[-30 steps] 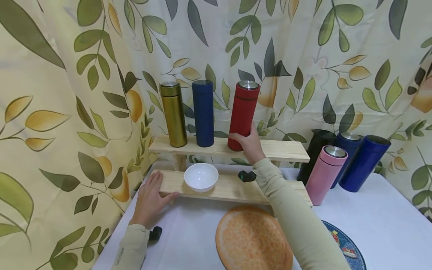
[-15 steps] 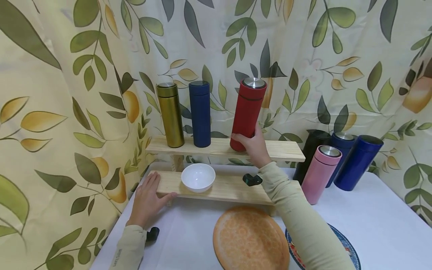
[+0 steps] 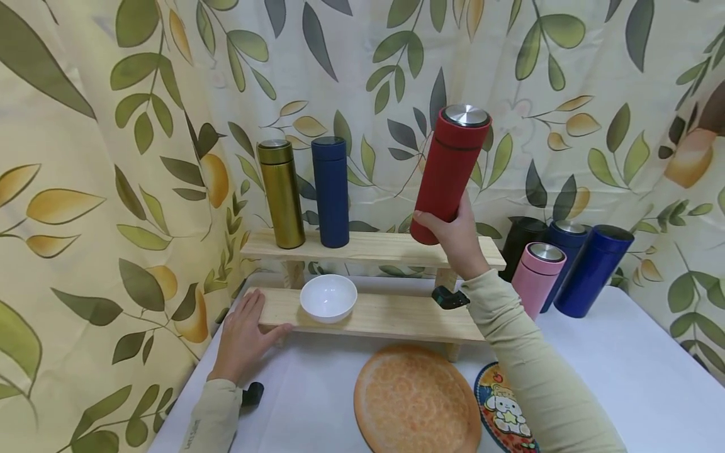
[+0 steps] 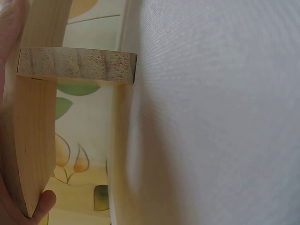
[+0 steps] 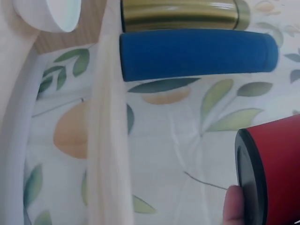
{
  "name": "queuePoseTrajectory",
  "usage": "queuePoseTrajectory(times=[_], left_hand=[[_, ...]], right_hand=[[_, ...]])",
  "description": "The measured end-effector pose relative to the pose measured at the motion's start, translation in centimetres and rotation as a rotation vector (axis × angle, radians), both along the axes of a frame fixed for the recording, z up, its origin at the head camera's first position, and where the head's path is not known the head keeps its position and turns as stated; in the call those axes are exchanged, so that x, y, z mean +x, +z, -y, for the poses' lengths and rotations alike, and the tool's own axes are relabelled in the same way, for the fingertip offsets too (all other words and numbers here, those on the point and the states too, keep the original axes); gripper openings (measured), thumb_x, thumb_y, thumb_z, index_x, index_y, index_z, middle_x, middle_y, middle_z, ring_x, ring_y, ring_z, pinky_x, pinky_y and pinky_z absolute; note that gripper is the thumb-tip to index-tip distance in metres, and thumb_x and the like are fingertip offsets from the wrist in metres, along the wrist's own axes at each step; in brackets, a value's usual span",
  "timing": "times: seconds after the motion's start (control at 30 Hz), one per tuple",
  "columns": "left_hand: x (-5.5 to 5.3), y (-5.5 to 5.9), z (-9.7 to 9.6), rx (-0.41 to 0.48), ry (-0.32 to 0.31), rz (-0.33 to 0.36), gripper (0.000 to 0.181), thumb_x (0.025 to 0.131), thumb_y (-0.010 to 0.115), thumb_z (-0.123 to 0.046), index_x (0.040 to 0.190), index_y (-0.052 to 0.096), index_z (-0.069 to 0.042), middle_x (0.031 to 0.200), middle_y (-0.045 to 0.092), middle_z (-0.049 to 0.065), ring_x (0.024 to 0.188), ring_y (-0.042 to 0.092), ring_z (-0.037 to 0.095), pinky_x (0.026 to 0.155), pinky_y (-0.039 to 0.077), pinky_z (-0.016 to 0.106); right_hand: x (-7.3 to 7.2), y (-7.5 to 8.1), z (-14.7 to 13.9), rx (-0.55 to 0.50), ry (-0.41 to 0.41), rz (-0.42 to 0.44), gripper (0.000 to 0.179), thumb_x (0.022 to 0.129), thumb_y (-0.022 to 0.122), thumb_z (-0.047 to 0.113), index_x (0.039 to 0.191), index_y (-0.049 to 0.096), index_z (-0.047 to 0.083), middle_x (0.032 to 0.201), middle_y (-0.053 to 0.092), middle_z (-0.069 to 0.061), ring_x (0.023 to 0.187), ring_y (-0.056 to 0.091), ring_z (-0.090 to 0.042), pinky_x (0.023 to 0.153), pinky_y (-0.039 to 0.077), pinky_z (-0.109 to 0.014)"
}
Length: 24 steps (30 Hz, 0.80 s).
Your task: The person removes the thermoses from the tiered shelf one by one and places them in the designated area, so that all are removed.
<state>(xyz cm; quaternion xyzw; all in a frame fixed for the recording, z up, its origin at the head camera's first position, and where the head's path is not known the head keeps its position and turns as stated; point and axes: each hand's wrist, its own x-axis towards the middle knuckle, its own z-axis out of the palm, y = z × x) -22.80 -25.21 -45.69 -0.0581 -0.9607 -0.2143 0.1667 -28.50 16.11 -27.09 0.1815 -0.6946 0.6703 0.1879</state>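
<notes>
Red bottle: the cylinder [image 3: 451, 176], with a silvery lid, is held above the right part of the upper board [image 3: 385, 248], tilted with its top toward the right; the right wrist view shows its dark base apart from the wood.
Right hand: the hand [image 3: 460, 239] is closed around the lower part of the red bottle, thumb across the near side; the far fingers are hidden.
Left hand: the hand [image 3: 243, 336] rests at the left end of the lower board [image 3: 408, 314], fingers extended and thumb spread along the front edge; it is opened wide.
Upper board: a gold bottle [image 3: 281, 195] and, just to its right, a blue bottle [image 3: 330, 192] stand upright near the left end.
Lower board: a white bowl [image 3: 328, 299] sits left of the middle, near the left hand.
Bottles at right: a pink bottle [image 3: 537, 277], partly behind the right sleeve [image 3: 544, 365], stands before black and blue ones.
Table: on the white surface [image 3: 317, 390], a round tan mat [image 3: 416, 402] lies before the boards, beside a cartoon-printed mat [image 3: 506, 409] partly covered by the sleeve.
Backdrop: a leaf-patterned curtain [image 3: 362, 38].
</notes>
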Motion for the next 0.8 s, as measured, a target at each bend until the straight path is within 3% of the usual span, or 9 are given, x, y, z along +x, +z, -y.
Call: queuePoseTrajectory(times=[0.3,0.6,0.8], left_hand=[[0.1,0.0,0.0,0.006,0.002,0.021,0.118,0.090,0.069,-0.077,0.163,0.034,0.008,0.171,0.029,0.026,0.159,0.021,0.045,0.122,0.022,0.069],[0.2,-0.2,0.0,-0.009,-0.025,-0.035,0.111,0.092,0.075,-0.067,0.161,0.036,0.011,0.168,0.033,0.029,0.158,0.025,0.045,0.119,0.027,0.071],[0.3,-0.1,0.0,-0.004,-0.021,-0.036,0.113,0.092,0.073,-0.070,0.161,0.036,0.011,0.169,0.032,0.029,0.158,0.024,0.046,0.120,0.024,0.071]], right_hand=[[2.2,1.6,-3.6,0.034,-0.072,-0.032,0.070,0.096,0.078,0.011,0.152,0.038,0.022,0.145,0.051,-0.002,0.134,0.047,-0.022,0.099,0.052,-0.039],[4.1,3.0,-7.1,0.041,-0.169,-0.045,0.074,0.097,0.080,0.011,0.156,0.037,0.026,0.148,0.050,-0.001,0.134,0.048,-0.021,0.102,0.053,-0.041],[5.1,3.6,-9.4,0.036,-0.215,-0.116,0.071,0.096,0.079,0.007,0.153,0.040,0.023,0.144,0.053,-0.002,0.132,0.051,-0.021,0.092,0.055,-0.028]])
